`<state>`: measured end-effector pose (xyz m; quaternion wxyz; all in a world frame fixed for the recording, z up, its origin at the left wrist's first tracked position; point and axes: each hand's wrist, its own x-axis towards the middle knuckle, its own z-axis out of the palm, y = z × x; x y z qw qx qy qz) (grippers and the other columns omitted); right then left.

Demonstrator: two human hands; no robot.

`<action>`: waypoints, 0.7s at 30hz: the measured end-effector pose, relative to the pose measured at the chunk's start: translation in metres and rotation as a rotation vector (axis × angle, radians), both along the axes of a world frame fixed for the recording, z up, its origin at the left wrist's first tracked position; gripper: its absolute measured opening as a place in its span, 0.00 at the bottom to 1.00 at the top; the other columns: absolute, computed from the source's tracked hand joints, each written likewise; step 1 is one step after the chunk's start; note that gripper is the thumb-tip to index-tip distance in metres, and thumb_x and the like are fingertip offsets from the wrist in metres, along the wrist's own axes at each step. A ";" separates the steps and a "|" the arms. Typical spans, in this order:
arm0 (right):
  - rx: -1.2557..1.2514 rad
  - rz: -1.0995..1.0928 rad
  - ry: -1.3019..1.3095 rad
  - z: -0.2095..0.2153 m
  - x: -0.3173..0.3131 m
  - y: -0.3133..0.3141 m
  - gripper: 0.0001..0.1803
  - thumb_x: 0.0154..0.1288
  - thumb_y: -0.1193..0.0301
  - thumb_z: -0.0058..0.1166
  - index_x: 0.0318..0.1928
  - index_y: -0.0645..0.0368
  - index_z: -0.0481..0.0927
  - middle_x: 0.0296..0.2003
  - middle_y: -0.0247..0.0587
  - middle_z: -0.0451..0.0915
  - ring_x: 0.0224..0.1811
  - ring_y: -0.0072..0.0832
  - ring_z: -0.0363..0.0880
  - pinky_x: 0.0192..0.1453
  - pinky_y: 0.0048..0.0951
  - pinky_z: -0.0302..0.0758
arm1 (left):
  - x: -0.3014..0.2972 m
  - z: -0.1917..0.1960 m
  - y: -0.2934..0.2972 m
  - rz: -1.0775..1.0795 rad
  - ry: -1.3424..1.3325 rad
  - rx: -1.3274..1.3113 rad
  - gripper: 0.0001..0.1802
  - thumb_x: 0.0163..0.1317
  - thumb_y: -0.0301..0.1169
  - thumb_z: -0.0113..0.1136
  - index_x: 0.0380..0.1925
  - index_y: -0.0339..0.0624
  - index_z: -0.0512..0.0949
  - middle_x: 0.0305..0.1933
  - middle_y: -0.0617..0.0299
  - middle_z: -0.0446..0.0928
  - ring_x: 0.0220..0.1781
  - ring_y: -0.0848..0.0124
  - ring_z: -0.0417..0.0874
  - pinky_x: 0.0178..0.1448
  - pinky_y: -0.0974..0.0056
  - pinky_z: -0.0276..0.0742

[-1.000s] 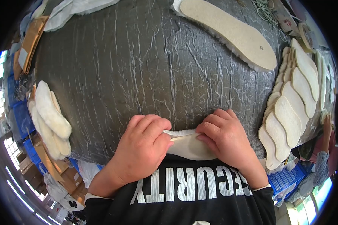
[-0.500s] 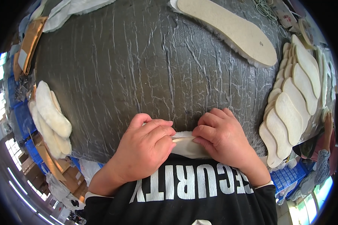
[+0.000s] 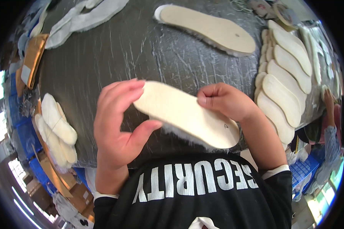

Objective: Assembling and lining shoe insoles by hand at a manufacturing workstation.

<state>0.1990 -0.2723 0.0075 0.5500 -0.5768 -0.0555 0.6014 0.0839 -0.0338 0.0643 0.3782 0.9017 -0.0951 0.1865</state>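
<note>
A fleece-lined insole (image 3: 179, 112) is held above the table near my body, its smooth cream side up and fluffy white pile showing along its lower edge. My right hand (image 3: 229, 101) is closed on its far right edge, thumb on top and the other fingers hidden beneath. At the left end, my left hand (image 3: 114, 122) is open, fingers and thumb spread wide around that end. Its fingertips are at the insole's rim; whether they touch it I cannot tell. Another fleece insole (image 3: 210, 30) lies smooth side up farther back.
Overlapping cream insoles (image 3: 281, 84) are stacked along the right edge of the dark, wrinkled table (image 3: 91, 65). Fluffy insoles (image 3: 57, 118) sit at the left edge. White fleece scraps (image 3: 84, 23) lie far left, a tape roll (image 3: 284, 15) far right. Another person's hand (image 3: 326, 95) shows at far right.
The insole, earlier pinched by both hands at the table's near edge, is now raised and turned with its smooth side up. My left hand has opened; my right still grips. The view has shifted.
</note>
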 end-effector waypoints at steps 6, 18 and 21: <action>0.255 -0.365 0.529 -0.030 -0.024 -0.008 0.11 0.72 0.71 0.52 0.45 0.66 0.81 0.37 0.44 0.85 0.35 0.28 0.85 0.40 0.30 0.82 | -0.034 0.016 -0.029 -0.114 -0.114 0.197 0.17 0.47 0.33 0.76 0.37 0.49 0.81 0.46 0.61 0.79 0.47 0.57 0.77 0.48 0.53 0.73; 0.256 -0.329 0.614 -0.028 -0.070 0.009 0.14 0.73 0.70 0.48 0.50 0.69 0.77 0.43 0.51 0.82 0.41 0.35 0.84 0.43 0.37 0.83 | -0.041 0.013 -0.066 -0.307 -0.146 0.220 0.18 0.41 0.35 0.75 0.35 0.50 0.84 0.40 0.70 0.77 0.46 0.65 0.74 0.53 0.54 0.65; 0.256 -0.356 0.637 -0.026 -0.078 0.014 0.14 0.74 0.71 0.47 0.50 0.70 0.77 0.43 0.52 0.82 0.42 0.36 0.84 0.43 0.38 0.83 | -0.044 0.012 -0.073 -0.356 -0.174 0.230 0.16 0.41 0.38 0.74 0.33 0.51 0.83 0.40 0.69 0.77 0.47 0.66 0.74 0.54 0.54 0.65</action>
